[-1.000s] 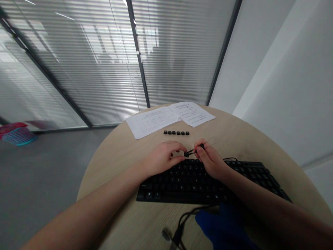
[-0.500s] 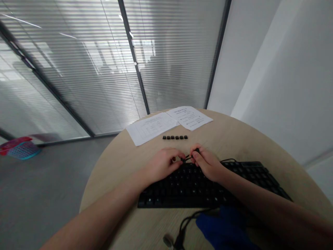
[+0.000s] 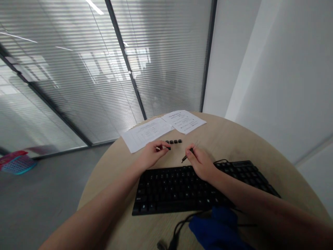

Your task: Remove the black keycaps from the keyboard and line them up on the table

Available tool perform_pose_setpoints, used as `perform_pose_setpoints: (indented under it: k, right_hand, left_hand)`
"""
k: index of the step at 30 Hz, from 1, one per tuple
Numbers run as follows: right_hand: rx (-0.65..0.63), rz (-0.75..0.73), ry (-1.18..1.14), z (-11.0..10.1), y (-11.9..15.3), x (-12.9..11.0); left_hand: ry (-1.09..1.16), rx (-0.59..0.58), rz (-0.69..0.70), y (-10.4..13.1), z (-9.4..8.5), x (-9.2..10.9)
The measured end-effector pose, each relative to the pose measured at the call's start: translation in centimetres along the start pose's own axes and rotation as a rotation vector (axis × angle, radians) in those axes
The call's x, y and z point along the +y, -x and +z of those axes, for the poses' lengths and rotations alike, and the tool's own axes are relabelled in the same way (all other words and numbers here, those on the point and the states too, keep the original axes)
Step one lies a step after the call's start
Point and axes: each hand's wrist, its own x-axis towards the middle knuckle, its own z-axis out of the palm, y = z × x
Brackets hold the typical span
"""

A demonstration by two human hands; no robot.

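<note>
Between the thumb and fingers of my left hand (image 3: 153,153) is a small black keycap (image 3: 169,148), held just in front of a row of loose keycaps (image 3: 175,141). Part of that row is hidden behind the hand. My right hand (image 3: 199,160) is closed around a slim black keycap puller (image 3: 185,158). Its dark tip points down and left over the table, and thin wire loops stick out past the far side of the fist. Below both hands lies the black keyboard (image 3: 166,194), its right half partly covered by my right forearm.
Two printed sheets of paper (image 3: 148,132) lie at the far side of the round wooden table (image 3: 109,177). Blue cloth (image 3: 208,229) and a black cable (image 3: 177,229) sit at the near edge. A blue and red basket (image 3: 19,165) stands on the floor at left.
My left hand has moved from the keyboard's top edge toward the keycap row, carrying a keycap. The puller in my right hand has come away from the keys. The view has shifted slightly.
</note>
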Motion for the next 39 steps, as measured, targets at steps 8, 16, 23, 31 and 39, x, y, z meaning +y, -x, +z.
perform_pose_setpoints:
  k: [8, 16, 23, 31, 39]
  right_hand:
    - [-0.211, -0.138, 0.097, -0.1, 0.4, -0.9]
    - [-0.257, -0.187, 0.143, -0.2, 0.3, -1.1]
    - [-0.262, -0.192, 0.148, -0.2, 0.3, -1.1]
    - [-0.260, -0.178, 0.138, -0.2, 0.2, -1.2]
    - [-0.261, -0.179, 0.135, -0.2, 0.2, -1.3]
  left_hand:
    - [-0.393, -0.124, 0.159, -8.4, 4.3, 0.9]
    - [-0.601, -0.264, 0.260, -11.4, 6.3, -0.1]
    - [-0.646, -0.311, 0.245, -12.0, 6.2, -0.7]
    - [-0.656, -0.346, 0.239, -12.0, 6.1, -0.5]
    - [-0.662, -0.362, 0.242, -12.4, 6.2, -0.6]
